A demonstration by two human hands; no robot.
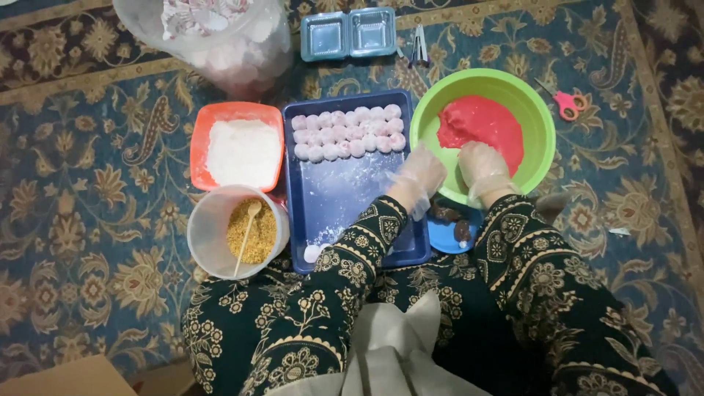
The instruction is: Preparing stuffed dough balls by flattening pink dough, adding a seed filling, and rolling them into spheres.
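Both gloved hands reach into the green bowl (433, 121); the right hand (482, 163) presses on the red dough (480, 125), though whether its grip is clenched I cannot tell; the left hand (419, 173) rests released at the bowl's near rim. Beside it on the carpet lies a blue tray (345, 198) with rows of pale pink balls (348, 132); an orange tub of white powder (240, 150) sits left.

carpet (88, 242) | blue tray (345, 198) | green bowl (539, 117) | orange tub (202, 139) | scissors (568, 103)

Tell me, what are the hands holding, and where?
It cannot be told for sure. The right hand presses into the red dough in the green bowl; the left hand rests at the bowl's rim. No clear grip shows.
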